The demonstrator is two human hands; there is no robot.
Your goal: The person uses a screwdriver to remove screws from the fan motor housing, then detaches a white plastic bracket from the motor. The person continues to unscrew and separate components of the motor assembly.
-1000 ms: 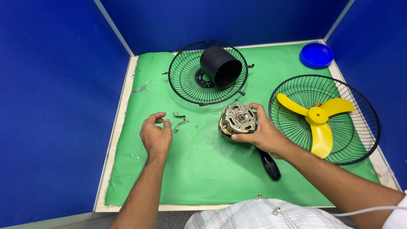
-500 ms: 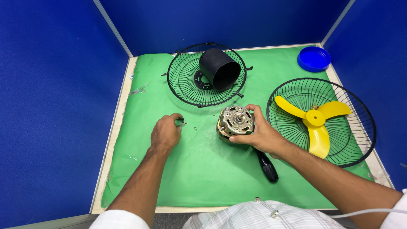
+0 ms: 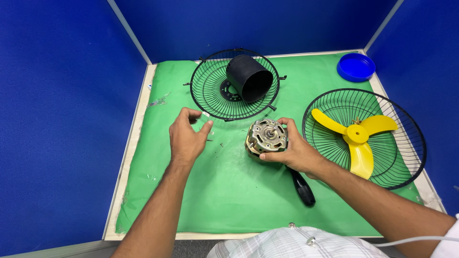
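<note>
On the green mat (image 3: 201, 200), right hand (image 3: 297, 152) grips the motor (image 3: 266, 138), shaft upward; left hand (image 3: 186, 138) pinches a small part

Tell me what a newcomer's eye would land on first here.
The bright yellow three-bladed plastic fan blade lying in the black wire fan guard at right stands out against the green mat. At centre, the right hand grips a round brassy metal fan motor, while the left hand pinches a small pale part.

A small partitioned workbench: blue partition walls (image 3: 62, 119) enclose a green mat (image 3: 229, 191) strewn with fan parts.
</note>
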